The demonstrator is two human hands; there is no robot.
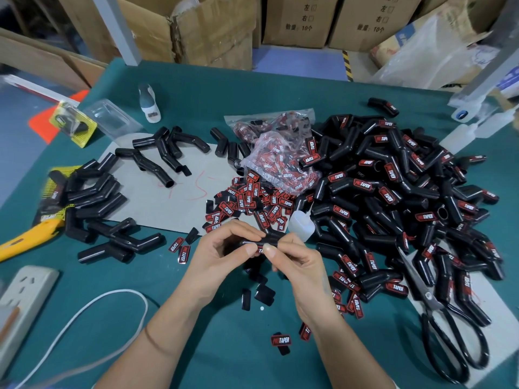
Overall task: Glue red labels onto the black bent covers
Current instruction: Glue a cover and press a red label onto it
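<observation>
Already we have a large labelled heap (393, 192) at right, bare black bent plastic covers (112, 192) at left, while both hands' fingers (252, 249) pinch one cover (265, 241).

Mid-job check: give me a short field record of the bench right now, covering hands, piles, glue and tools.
left hand: grips one black bent cover
right hand: pinches same cover, thumb on its red label
labelled covers: big pile, right
unlabelled covers: loose group, left
loose labels: heap ahead of hands
glue bottle: beside that heap
scissors: right edge, lying flat
</observation>
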